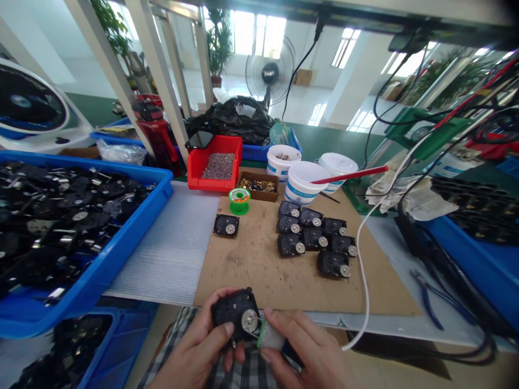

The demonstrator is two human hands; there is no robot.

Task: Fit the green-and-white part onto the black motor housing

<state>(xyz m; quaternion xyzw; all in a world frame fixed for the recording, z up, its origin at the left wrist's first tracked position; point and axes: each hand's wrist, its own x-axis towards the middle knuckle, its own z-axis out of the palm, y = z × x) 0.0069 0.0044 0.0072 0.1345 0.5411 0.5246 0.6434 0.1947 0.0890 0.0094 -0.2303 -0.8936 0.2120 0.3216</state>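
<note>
Near the bench's front edge, my left hand (211,335) is closed around a black plastic mechanism (230,313) with a round silver disc on its face. Its thumb presses on the front of the housing. My right hand (302,346) is closed on a whitish tool with a green edge (271,336), whose kind I cannot make out. Thin metal prongs at its end reach the mechanism beside the disc. On the cardboard sheet (251,270) beyond my hands lie a single black mechanism (226,225) and a group of several similar ones (314,237).
A blue tray (162,186) full of black mechanisms stands at left. Behind the cardboard are a red bin (195,175), a green spool (239,201), a brown box of brass parts (259,190) and white buckets (302,186). Blue-handled pliers (432,308) and a white cable (362,259) lie right.
</note>
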